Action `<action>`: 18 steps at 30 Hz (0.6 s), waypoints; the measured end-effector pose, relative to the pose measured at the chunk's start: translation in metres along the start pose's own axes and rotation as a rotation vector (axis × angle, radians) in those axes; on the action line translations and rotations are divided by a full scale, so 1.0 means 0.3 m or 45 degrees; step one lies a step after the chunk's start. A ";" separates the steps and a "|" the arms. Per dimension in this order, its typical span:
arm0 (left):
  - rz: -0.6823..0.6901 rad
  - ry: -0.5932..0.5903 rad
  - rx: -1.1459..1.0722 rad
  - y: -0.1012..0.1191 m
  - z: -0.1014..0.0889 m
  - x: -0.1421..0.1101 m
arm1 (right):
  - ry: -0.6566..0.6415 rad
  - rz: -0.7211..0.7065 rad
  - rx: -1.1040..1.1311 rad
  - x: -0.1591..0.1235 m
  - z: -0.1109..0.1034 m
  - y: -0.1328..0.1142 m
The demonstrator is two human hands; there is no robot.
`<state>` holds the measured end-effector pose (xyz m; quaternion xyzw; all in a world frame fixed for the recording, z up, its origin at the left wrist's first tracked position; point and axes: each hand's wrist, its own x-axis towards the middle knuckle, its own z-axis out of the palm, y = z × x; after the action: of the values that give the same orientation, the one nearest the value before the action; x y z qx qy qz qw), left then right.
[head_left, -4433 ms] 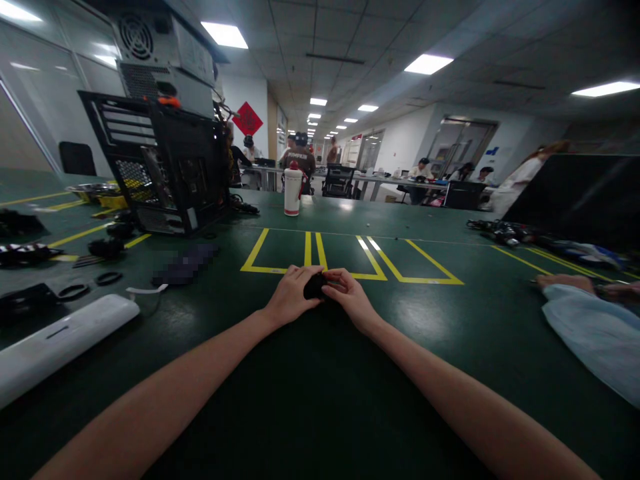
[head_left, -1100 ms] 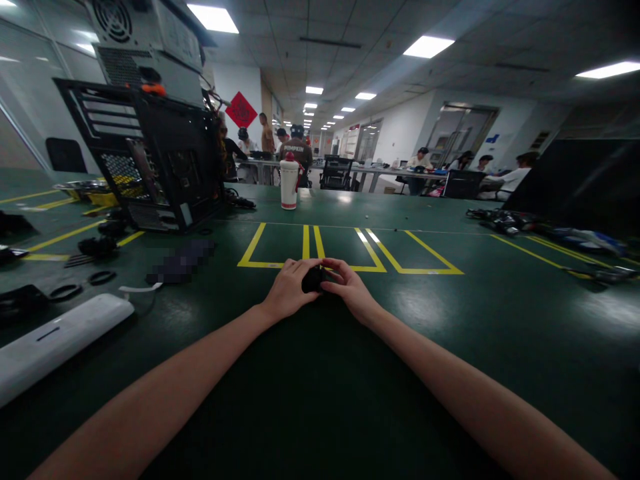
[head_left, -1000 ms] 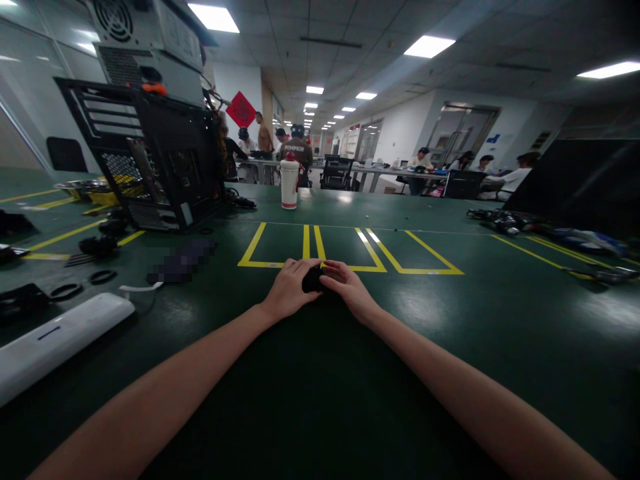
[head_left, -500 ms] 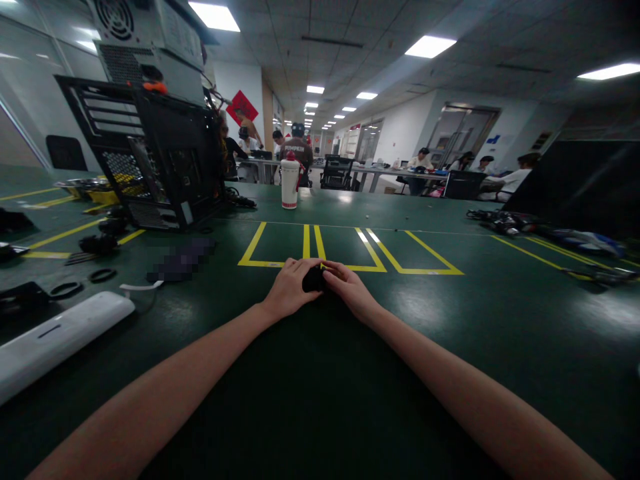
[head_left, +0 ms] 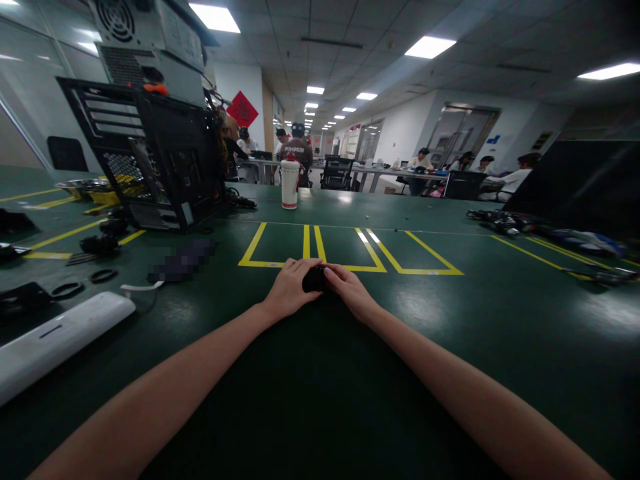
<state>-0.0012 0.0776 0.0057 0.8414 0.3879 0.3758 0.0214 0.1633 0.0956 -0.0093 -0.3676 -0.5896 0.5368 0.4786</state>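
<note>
Between my two hands, in the middle of the head view, is a small black rounded object [head_left: 313,279]; its exact kind cannot be made out. My left hand [head_left: 289,288] wraps it from the left, fingers over the top and thumb underneath. Thumb and fingers of my right hand [head_left: 349,287] are pinched together at its right side, partly hiding that end. Both forearms reach in from the bottom corners, over the dark green table [head_left: 320,393]. Yellow tape outlines [head_left: 430,271] lie just beyond my hands.
An opened black computer case [head_left: 165,160] stands at the left back. A white cup with a red lid [head_left: 289,185] is behind the tape. At left lie a long white device [head_left: 65,340], black rings [head_left: 67,291] and a pixelated dark item [head_left: 185,260]; cables [head_left: 495,220] are at right.
My right fingers shift slightly and close together against the black object; my left hand keeps its hold. The co-worker's sleeved arm at right has left the view. A distant person moves left.
</note>
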 end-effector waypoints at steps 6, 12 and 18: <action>-0.007 -0.005 0.004 0.003 0.000 0.001 | -0.037 -0.076 0.069 -0.008 -0.003 -0.006; -0.011 0.002 -0.006 0.003 0.000 0.001 | 0.008 -0.036 -0.056 -0.004 0.002 -0.005; 0.011 0.007 -0.012 -0.002 0.002 0.004 | -0.050 -0.084 0.038 -0.002 -0.001 -0.004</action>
<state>-0.0007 0.0790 0.0057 0.8419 0.3824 0.3802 0.0227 0.1640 0.0948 -0.0084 -0.3302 -0.6026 0.5367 0.4897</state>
